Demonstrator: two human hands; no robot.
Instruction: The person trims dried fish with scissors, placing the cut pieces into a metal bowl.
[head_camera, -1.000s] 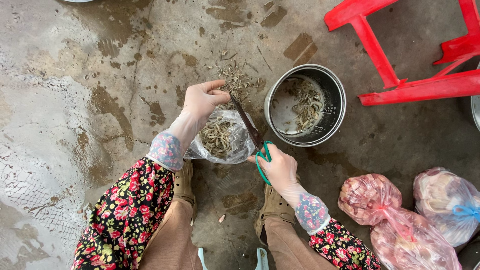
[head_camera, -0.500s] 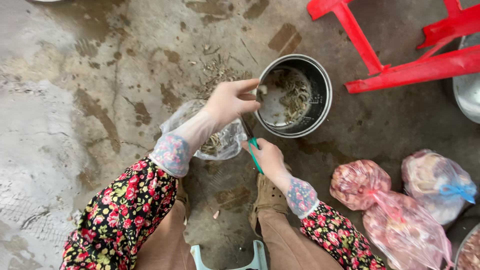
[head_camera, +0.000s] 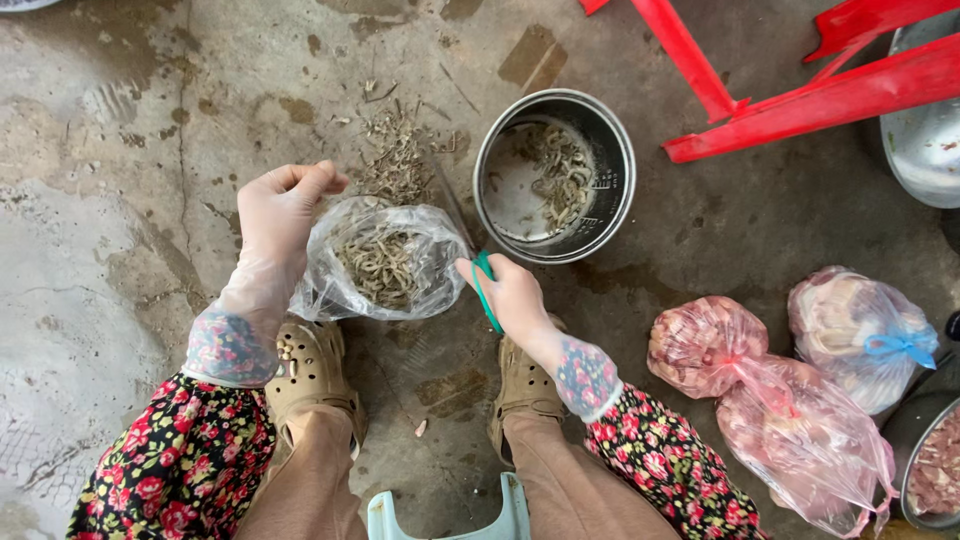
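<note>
A pale stool's (head_camera: 445, 515) edge showed between the knees, tan clogs (head_camera: 312, 375) planted on the wet concrete floor (head_camera: 120, 150). Just beyond them, the gloved right hand (head_camera: 515, 295) had its grip clamped on green-handled scissors (head_camera: 478, 262), blades reaching past a clear bag of small dried fish (head_camera: 385, 262). The gloved left hand (head_camera: 275, 215) was curled shut, touching the bag's left side. Farther off lay trimmings (head_camera: 395, 155) and a steel pot (head_camera: 555, 175).

Both gloved hands reach forward from floral sleeves; the left hand (head_camera: 283, 205) is raised, fingers curled loosely inward, its grip around nothing visible; the right hand (head_camera: 512, 292) is lower, fingers closed tight, wrist bent.
</note>
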